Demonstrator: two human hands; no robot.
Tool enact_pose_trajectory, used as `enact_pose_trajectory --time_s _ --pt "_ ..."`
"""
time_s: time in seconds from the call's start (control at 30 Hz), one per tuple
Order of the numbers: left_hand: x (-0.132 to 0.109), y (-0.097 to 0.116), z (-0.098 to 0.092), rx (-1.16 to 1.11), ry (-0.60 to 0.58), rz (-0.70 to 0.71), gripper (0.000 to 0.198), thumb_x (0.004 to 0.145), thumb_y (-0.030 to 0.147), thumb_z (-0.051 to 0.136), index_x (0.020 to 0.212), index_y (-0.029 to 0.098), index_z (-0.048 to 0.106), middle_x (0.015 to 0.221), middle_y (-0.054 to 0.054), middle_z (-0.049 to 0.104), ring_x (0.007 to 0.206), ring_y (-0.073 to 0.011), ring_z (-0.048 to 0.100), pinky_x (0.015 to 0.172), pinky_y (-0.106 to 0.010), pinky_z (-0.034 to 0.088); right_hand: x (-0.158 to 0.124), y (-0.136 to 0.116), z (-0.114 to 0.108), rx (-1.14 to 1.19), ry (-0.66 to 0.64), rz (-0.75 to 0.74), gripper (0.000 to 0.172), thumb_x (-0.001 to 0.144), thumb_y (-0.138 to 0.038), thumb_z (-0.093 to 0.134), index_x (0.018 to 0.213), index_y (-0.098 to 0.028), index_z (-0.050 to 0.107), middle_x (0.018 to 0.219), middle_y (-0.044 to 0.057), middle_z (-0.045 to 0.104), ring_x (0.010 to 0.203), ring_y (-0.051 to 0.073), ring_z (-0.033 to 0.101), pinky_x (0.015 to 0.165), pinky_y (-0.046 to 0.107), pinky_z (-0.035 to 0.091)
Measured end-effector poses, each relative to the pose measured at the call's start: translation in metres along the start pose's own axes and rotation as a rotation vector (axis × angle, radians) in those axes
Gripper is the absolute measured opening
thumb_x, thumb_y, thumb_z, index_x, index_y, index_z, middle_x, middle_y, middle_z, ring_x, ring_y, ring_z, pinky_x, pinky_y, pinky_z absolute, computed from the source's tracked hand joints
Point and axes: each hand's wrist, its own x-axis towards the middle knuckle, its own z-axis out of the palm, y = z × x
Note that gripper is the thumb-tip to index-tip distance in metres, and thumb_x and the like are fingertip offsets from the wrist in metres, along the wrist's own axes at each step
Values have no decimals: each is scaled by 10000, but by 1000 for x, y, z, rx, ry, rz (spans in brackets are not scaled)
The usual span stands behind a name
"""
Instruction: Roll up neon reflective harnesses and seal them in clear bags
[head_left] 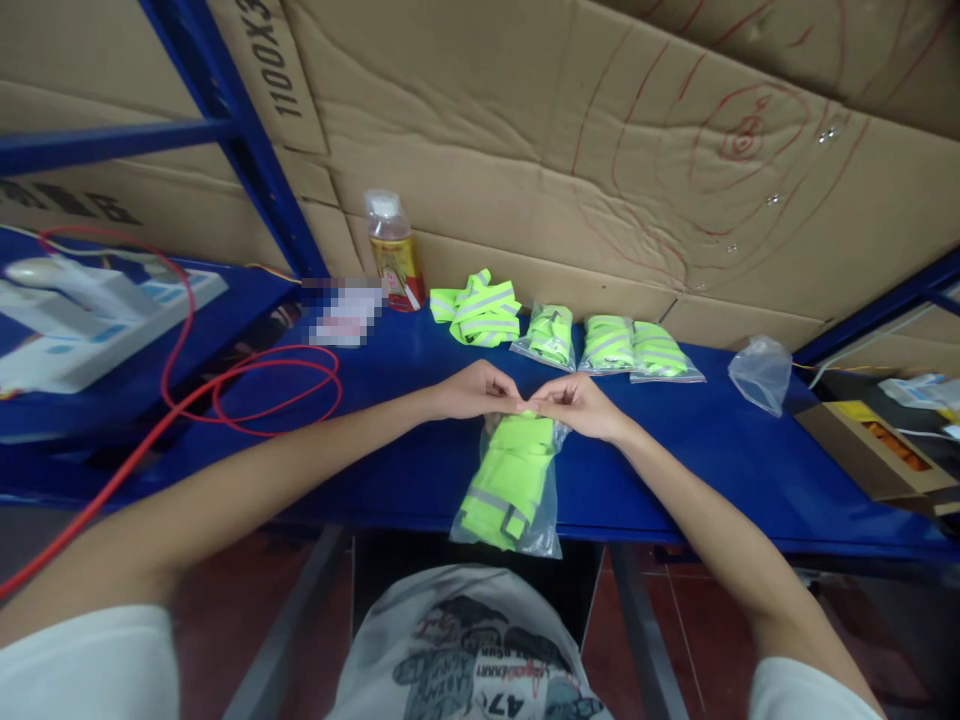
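Observation:
A clear plastic bag [550, 535] with a folded neon-yellow reflective strap [510, 470] inside lies at the front edge of the blue table, its lower end hanging over. My left hand [480, 390] pinches the bag's far end. Beside it, almost touching, my right hand [574, 402] pinches the same end with thumb and fingers. Behind my hands sits a loose bundle of the same reflective strap [480, 310]. To its right stand several bagged straps [609, 343] in a row along the cardboard wall.
A bottle [394, 255] with a yellow-red label stands at the back left. Red cable [277, 355] loops across the table's left side, near a white power strip [127, 325]. At right are a crumpled clear bag [761, 372] and an open cardboard box [877, 450].

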Motion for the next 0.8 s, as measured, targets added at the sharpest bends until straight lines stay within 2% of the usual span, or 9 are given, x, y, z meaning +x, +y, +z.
enact_pose_trajectory --time_s 0.13,0.27,0.4,0.57,0.67,0.73,0.8 --pt "-2 0 -8 17 -70 -68 420 746 551 962 868 155 896 720 -105 806 535 -171 716 567 -252 606 -2 0 3 -46 -69 5 567 769 -676 904 882 -124 839 678 34 715 549 95 487 517 243 341" --pt "-7 -2 -10 57 -9 4 409 737 563 966 853 175 906 714 -99 802 547 -176 728 551 -237 598 -7 0 5 -157 -25 -40 607 849 -726 810 924 -124 835 540 -44 523 493 69 331 491 248 220" --pt "-8 -5 -9 109 -2 86 390 789 554 933 826 168 890 719 -87 794 561 -165 721 550 -229 590 -8 1 5 -204 -82 8 681 896 -771 728 1026 -108 814 510 -66 475 461 75 332 471 242 223" --pt "-8 -6 -2 232 4 220 367 868 478 883 765 129 831 699 -70 766 558 -129 674 530 -199 515 -7 3 6 -249 -154 -2 675 907 -785 699 878 -115 768 517 -87 365 480 57 235 465 238 147" --pt "-8 -6 2 201 -25 235 362 893 484 861 797 137 821 730 -62 771 605 -139 682 582 -227 533 -8 1 5 -238 -153 -32 643 917 -759 708 841 -123 760 517 -80 374 481 58 243 462 240 161" --pt "-6 -7 2 143 55 261 367 914 519 839 935 153 841 848 -71 807 705 -162 710 650 -251 554 -9 -3 2 -193 -84 -61 628 913 -752 720 893 -127 782 507 -68 431 458 68 299 452 238 210" --pt "-2 -9 -2 21 215 297 474 957 613 759 1129 176 829 998 -90 820 804 -187 723 680 -268 555 -9 -8 -7 -148 70 -129 624 893 -755 743 964 -137 799 497 -58 488 426 85 358 437 241 266"
